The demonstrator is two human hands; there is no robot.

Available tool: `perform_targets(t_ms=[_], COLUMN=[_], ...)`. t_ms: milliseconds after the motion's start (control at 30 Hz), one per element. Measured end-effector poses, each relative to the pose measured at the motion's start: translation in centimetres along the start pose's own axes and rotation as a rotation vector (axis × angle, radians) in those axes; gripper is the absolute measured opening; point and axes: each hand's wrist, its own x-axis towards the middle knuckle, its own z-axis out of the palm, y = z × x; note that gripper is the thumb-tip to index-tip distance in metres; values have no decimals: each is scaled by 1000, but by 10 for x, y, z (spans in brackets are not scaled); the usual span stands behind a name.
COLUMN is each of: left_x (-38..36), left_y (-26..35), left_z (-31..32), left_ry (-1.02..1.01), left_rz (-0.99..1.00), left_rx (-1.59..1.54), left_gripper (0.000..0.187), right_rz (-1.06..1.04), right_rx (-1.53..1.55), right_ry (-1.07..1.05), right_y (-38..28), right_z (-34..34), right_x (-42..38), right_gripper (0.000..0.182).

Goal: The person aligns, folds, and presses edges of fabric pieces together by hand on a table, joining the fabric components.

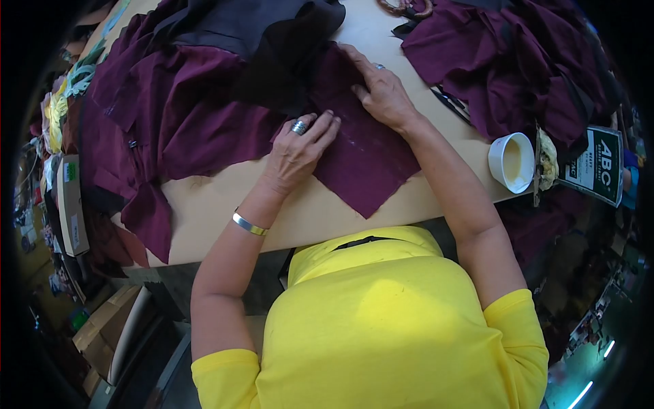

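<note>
Shirt of yellow fabric (368, 327), worn by the seated person, fills the foreground below the near edge of a tan table (218, 201). A metal bracelet (249, 225) encircles the left wrist. Just above that edge, a maroon panel (364, 160) lies on the table between the two hands, its lower corner pointing toward the person. The left hand (300, 146), palm down with fingers bent and a broad ring, rests at the panel's left side; whether it pinches the cloth cannot be told. To the right, a white bowl (496, 163) containing a pale tan substance stands near the table's edge, beside a tin (603, 163) lettered "ABC". At left spreads a large maroon heap (184, 123). Farther up, the right hand (383, 95) lies unclenched along the panel's upper right, index finger extended and thumb spread apart. Dark cloth (276, 68) overlies the large heap and adjoins the panel. Beyond, at upper right, lies a second maroon heap (511, 68), with a brown ring-shaped object (417, 12) near the top border.
</note>
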Motion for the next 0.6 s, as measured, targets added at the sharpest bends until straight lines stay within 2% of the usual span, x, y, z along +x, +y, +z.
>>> perform_targets(t_ms=[200,300,400,600], left_x=[4,0,-4,-4], left_y=[-3,-6,-8,-7], left_z=[-13,0,10,8], left_ry=[-6,86,165,130], left_rz=[53,-110,-103,-133], left_rx=[-84,-148,-124,-95], left_gripper=[39,35,32,38], right_rz=[1,124,198,39], right_rx=[-33,-14,-112,50], right_ry=[0,-148,-124,-15], right_y=[1,-7,-19,-3], right_z=[-1,-12,-12,9], right_x=[0,6,14,18], right_gripper=[73,76,78,77])
